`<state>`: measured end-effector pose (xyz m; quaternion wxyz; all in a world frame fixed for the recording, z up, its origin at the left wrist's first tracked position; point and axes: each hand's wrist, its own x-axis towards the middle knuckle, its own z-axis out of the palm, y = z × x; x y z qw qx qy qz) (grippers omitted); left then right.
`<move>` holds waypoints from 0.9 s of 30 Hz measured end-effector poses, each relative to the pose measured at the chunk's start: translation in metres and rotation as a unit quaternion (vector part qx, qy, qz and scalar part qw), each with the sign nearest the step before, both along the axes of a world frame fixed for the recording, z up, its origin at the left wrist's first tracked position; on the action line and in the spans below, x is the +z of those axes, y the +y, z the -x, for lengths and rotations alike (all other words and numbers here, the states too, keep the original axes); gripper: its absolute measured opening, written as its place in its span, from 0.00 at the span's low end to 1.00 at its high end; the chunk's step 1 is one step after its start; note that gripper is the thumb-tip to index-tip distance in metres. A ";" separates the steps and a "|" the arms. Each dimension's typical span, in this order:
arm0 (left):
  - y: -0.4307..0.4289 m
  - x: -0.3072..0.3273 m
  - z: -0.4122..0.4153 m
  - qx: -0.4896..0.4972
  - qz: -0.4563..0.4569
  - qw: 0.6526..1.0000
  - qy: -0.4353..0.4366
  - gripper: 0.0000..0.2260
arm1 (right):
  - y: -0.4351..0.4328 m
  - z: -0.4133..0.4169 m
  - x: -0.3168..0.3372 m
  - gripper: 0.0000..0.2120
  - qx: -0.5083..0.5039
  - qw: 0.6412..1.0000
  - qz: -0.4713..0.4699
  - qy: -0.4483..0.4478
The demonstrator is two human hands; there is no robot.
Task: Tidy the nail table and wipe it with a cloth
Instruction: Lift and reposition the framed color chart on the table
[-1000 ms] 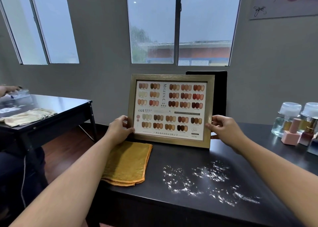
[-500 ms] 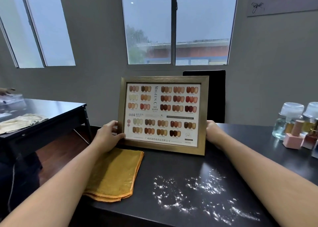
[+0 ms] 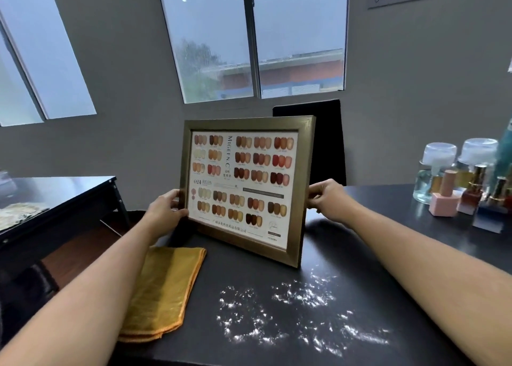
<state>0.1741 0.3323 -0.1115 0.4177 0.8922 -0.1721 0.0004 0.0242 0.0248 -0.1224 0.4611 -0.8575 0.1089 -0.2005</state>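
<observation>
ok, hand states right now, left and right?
Left hand: grips the left edge of the framed colour chart.
Right hand: grips its right edge.

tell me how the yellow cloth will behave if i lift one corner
The yellow cloth is probably floppy: it lies folded in layers, so one lifted corner would likely unfold it. It looks thin, so likely light. By the table edge, pushing may drop it.

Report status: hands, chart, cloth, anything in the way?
Holding framed chart tilted, left hand and right hand gripping its sides. At left, yellow cloth untouched. On table, white powder unwiped. At right, polish bottles.
</observation>
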 end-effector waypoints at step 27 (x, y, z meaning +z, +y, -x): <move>0.023 -0.011 0.009 0.081 -0.017 0.996 -0.036 0.20 | -0.010 -0.033 0.002 0.09 -0.033 0.998 -0.047 -0.020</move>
